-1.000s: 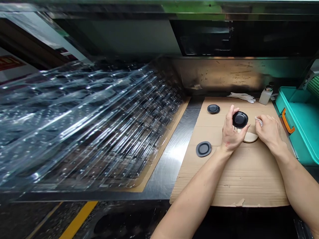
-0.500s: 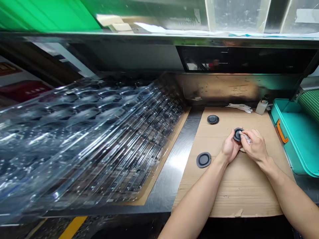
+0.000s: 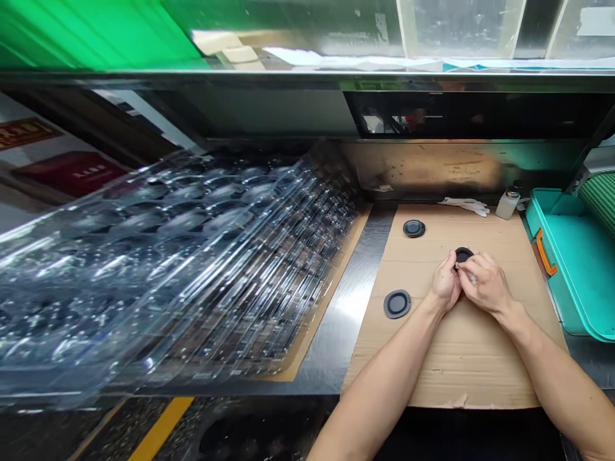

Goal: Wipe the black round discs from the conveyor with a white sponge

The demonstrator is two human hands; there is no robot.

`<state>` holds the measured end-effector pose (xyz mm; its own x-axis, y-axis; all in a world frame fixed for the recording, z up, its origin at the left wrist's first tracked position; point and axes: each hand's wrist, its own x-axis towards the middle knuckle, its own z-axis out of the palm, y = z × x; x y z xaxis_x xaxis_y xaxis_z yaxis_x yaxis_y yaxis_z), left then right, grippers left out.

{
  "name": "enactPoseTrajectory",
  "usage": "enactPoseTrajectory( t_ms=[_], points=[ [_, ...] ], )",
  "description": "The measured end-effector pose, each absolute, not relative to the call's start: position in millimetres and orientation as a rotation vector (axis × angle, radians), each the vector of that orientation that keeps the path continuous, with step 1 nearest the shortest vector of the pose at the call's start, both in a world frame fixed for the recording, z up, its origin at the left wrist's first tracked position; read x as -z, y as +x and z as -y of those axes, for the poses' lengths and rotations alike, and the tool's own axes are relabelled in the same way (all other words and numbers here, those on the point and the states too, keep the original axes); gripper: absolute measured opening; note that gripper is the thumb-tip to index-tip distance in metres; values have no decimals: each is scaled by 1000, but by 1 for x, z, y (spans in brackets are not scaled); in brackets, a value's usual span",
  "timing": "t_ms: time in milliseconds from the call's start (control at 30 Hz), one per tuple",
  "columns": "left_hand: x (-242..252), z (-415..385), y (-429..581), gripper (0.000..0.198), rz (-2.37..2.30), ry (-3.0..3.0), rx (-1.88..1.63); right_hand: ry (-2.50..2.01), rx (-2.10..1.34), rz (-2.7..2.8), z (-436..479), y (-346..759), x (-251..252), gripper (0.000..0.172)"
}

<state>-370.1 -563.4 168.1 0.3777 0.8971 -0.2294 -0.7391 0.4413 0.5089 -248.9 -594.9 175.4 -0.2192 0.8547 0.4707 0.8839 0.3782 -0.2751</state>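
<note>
My left hand [image 3: 446, 282] is closed round the near side of a black oval disc-shaped part [image 3: 464, 254], which is held tilted above the cardboard. Fingers of my right hand [image 3: 486, 282] pinch a small white cloth or wipe [image 3: 471, 278] against the near edge of that part. Much of the cloth is hidden by the fingers. To the left, a similar black oval part [image 3: 397, 304] with a raised ring lies flat on the cardboard sheet [image 3: 446, 358]. Farther back sits a small stack of black oval parts [image 3: 414, 228].
Stacked clear plastic trays [image 3: 230, 256] fill the left side of the metal bench [image 3: 336, 333]. At the back lie white gloves [image 3: 465, 205] beside a small bottle [image 3: 507, 203]. A teal bin [image 3: 583, 282] with an orange handle stands at right. A metal shelf [image 3: 307, 81] runs overhead.
The black part has tipped in my left hand, so its face is seen at a steeper angle. My right hand has brought the cloth from the part's face to its near edge.
</note>
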Motion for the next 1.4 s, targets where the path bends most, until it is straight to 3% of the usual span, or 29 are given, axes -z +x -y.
enactPoseTrajectory(
  t_ms=[167,333,500,733,900,1200,1400],
  points=[
    [-163,549,-379,36,-583,323,-1138,-1726,218,2009,592,-231,-176,19],
    [-155,543,-379,31,-614,471,-1265,-2028,321,1876,589,-206,-183,26],
    [-153,543,-379,48,-634,543,-1339,-1788,12,2312,591,-218,-179,34],
    [-165,542,-384,32,-614,398,-1289,-1890,-107,2274,591,-225,-179,29],
    [-176,540,-393,35,-502,234,-1171,-1636,-268,2408,595,-221,-181,47],
    [-183,539,-400,46,-371,49,-1041,-1440,-27,1718,584,-224,-181,34],
    [-178,544,-391,43,-431,141,-1013,-1278,87,1936,590,-243,-175,29]
  ],
)
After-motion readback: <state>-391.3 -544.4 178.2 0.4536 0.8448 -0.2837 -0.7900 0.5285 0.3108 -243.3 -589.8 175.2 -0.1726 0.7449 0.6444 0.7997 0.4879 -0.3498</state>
